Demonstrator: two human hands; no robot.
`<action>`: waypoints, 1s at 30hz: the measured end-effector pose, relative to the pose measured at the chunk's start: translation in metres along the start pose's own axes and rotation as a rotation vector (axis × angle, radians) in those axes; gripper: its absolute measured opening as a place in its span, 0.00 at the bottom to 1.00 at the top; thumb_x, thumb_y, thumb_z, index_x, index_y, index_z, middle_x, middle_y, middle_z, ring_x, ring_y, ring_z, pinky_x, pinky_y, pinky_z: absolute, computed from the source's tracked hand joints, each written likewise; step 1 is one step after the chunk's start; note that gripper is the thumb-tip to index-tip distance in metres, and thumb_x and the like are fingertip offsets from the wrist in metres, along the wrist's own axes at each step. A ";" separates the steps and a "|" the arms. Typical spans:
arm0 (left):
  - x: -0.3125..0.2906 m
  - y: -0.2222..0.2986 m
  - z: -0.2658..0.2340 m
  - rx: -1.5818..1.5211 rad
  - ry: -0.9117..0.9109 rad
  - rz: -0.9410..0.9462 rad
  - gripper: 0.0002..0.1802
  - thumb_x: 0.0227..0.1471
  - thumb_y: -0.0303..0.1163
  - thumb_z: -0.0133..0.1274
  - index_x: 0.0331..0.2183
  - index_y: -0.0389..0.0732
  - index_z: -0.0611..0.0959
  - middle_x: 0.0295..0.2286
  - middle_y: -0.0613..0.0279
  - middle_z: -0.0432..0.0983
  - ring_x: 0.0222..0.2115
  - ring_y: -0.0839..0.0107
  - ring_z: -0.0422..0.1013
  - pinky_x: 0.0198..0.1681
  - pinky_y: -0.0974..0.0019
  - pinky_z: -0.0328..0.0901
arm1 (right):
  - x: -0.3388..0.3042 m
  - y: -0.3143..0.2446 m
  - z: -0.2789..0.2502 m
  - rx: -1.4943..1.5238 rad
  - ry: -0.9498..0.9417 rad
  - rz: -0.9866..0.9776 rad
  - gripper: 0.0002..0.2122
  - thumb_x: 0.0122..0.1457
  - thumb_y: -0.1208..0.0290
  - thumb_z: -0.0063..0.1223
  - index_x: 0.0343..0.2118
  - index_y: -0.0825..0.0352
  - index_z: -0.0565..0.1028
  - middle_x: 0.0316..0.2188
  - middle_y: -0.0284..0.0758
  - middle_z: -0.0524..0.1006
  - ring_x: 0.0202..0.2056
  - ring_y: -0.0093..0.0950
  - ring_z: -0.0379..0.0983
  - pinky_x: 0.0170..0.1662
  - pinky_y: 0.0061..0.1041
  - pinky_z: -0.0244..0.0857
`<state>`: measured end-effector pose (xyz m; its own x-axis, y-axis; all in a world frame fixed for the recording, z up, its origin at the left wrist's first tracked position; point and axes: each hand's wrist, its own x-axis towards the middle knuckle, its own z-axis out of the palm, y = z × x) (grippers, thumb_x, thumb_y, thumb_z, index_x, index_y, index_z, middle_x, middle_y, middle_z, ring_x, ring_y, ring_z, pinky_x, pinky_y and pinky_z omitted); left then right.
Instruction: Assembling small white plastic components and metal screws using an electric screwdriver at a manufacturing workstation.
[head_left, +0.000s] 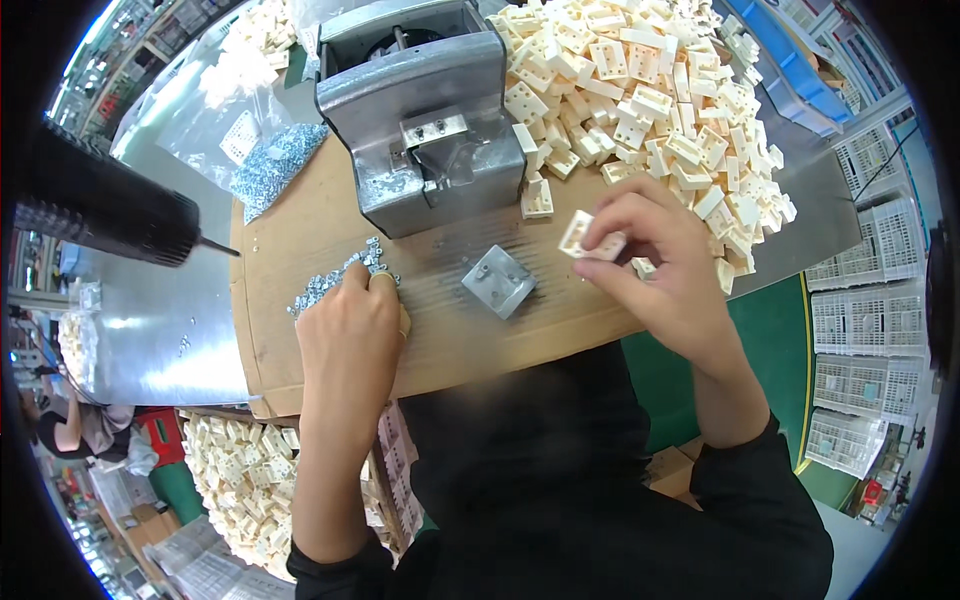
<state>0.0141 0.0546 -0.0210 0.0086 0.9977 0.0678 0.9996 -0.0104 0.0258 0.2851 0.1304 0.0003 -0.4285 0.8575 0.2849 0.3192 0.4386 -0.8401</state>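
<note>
My right hand holds a cream plastic block with holes between thumb and fingers, above the cardboard. My left hand reaches down at a small heap of silvery metal pieces, its fingertips drawn together at the heap's edge. Whatever they pinch is hidden beneath the hand. Between my hands a square metal fixture with small posts on top lies on the cardboard sheet. Behind the fixture stands a grey metal machine with an open top.
A large heap of cream blocks covers the far right. At left hangs a dark powered screwdriver, bit pointing inward. A clear bag of small metal parts lies beyond it. More blocks fill a container below; a person sits far left.
</note>
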 end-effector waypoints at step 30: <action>0.001 0.059 0.036 -1.100 0.266 -0.336 0.08 0.55 0.21 0.60 0.38 0.32 0.85 0.31 0.59 0.82 0.23 0.81 0.72 0.26 0.74 0.66 | 0.026 0.020 0.036 0.021 -0.195 -0.131 0.10 0.59 0.72 0.59 0.43 0.65 0.80 0.35 0.40 0.74 0.34 0.39 0.75 0.39 0.35 0.69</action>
<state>0.0736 0.0569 -0.0552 -0.3869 0.9171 0.0961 0.3887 0.0677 0.9189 0.2497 0.1520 -0.0259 -0.6208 0.7245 0.2993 0.2335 0.5354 -0.8117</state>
